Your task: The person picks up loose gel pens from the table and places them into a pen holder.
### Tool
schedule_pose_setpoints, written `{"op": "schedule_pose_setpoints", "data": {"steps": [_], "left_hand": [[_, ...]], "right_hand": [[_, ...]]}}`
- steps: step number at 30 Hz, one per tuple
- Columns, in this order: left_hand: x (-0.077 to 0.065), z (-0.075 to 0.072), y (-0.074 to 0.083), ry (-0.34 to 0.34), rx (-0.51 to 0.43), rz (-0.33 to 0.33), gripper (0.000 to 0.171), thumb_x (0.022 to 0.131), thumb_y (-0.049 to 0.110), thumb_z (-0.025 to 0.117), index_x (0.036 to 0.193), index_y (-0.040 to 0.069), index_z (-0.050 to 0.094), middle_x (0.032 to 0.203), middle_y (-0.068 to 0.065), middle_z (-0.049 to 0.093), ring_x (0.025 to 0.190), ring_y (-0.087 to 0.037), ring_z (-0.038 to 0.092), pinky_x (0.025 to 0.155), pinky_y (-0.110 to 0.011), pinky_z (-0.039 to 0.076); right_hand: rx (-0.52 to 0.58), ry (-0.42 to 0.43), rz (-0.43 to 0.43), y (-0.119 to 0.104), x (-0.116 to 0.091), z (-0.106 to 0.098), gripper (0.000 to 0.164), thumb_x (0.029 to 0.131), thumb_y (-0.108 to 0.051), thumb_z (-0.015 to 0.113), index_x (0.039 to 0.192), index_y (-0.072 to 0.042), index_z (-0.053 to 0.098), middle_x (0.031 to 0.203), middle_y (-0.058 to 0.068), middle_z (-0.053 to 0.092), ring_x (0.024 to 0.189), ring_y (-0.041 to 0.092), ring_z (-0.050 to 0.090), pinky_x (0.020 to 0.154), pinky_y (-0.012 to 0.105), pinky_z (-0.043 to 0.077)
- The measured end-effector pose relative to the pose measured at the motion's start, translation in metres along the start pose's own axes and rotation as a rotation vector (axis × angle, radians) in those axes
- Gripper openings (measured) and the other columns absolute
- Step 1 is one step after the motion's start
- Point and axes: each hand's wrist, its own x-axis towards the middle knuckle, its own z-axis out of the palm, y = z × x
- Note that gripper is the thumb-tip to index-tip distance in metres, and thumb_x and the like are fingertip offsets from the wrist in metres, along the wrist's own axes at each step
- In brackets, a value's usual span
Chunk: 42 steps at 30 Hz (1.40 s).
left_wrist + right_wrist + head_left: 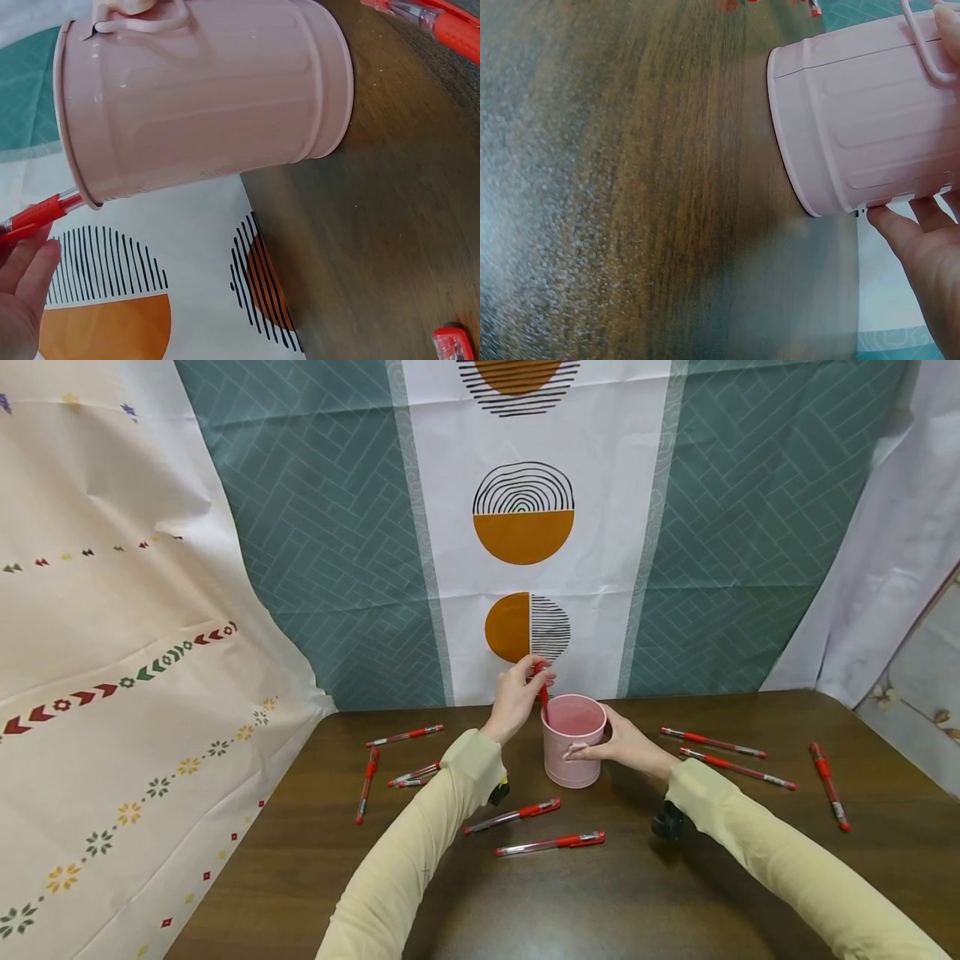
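A pink metal pail (562, 764) with small side handles stands upright near the table's back edge. My left hand (516, 695) pinches a red pen (544, 703) just above the pail's left rim. That pen's lower end dips inside the rim; in the left wrist view the pen (41, 216) slants past the rim, held by the fingertips. On the other side, my right hand (628, 745) grips the pail, its thumb at the handle and its fingers round the far wall. The right wrist view shows fingers (900, 229) against the pail's side. The pail's bottom inside is hidden.
Two red pens lie in front of the pail, the nearer pen (551, 844) lengthwise. Several pens, among them an upright-lying pen (367, 785), are at the left. More pens (738, 768) lie at the right. A patterned cloth (525, 443) hangs behind the brown table (525, 910).
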Motion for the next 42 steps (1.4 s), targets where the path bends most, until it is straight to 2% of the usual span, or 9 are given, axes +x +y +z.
{"op": "schedule_pose_setpoints", "data": {"steps": [8,14,22,26,31,42], "left_hand": [[-0.002,0.004,-0.004,0.014,0.051,-0.013,0.014,0.089,0.010,0.058,0.097,0.000,0.063,0.088,-0.011,0.066,0.076,-0.012,0.063,0.071,-0.019,0.047],[-0.004,0.010,-0.007,0.008,0.094,-0.020,0.013,0.089,0.011,0.059,0.096,0.001,0.064,0.082,-0.006,0.066,0.073,-0.012,0.060,0.065,-0.019,0.047],[-0.007,0.015,-0.010,-0.009,0.181,-0.013,0.013,0.089,0.013,0.059,0.094,0.004,0.065,0.080,-0.004,0.066,0.067,-0.011,0.056,0.063,-0.018,0.045],[-0.008,0.015,-0.012,-0.002,0.207,-0.014,0.013,0.088,0.013,0.060,0.094,0.004,0.066,0.079,-0.003,0.066,0.067,-0.011,0.056,0.063,-0.019,0.045],[-0.009,0.017,-0.015,0.006,0.238,-0.021,0.013,0.088,0.014,0.060,0.093,0.005,0.067,0.079,-0.001,0.065,0.068,-0.010,0.057,0.063,-0.017,0.045],[-0.010,0.019,-0.019,0.029,0.284,-0.046,0.015,0.088,0.016,0.061,0.096,0.006,0.068,0.084,-0.002,0.067,0.074,-0.009,0.060,0.067,-0.018,0.045]], "right_hand": [[0.000,-0.008,0.010,-0.001,-0.001,0.001,0.081,0.070,-0.026,0.078,0.135,-0.011,0.032,0.127,0.011,0.045,0.112,0.029,0.041,0.093,0.050,0.031],[-0.006,-0.005,0.021,-0.002,-0.002,0.001,0.082,0.069,-0.028,0.079,0.134,-0.014,0.031,0.127,0.009,0.045,0.112,0.028,0.041,0.091,0.049,0.034],[0.013,-0.039,0.001,-0.031,-0.011,0.003,0.082,0.072,-0.015,0.077,0.135,0.000,0.028,0.128,0.023,0.040,0.113,0.039,0.038,0.091,0.051,0.033],[0.004,-0.029,-0.007,-0.021,-0.008,0.002,0.082,0.072,-0.017,0.077,0.135,-0.002,0.028,0.128,0.020,0.041,0.113,0.036,0.039,0.091,0.051,0.033],[-0.027,-0.009,0.002,-0.005,-0.002,0.001,0.082,0.070,-0.025,0.078,0.135,-0.010,0.030,0.127,0.012,0.043,0.112,0.029,0.041,0.092,0.049,0.033],[-0.021,-0.005,-0.013,-0.002,-0.002,0.001,0.081,0.071,-0.025,0.078,0.134,-0.010,0.030,0.127,0.012,0.043,0.113,0.030,0.040,0.093,0.050,0.031]]}}
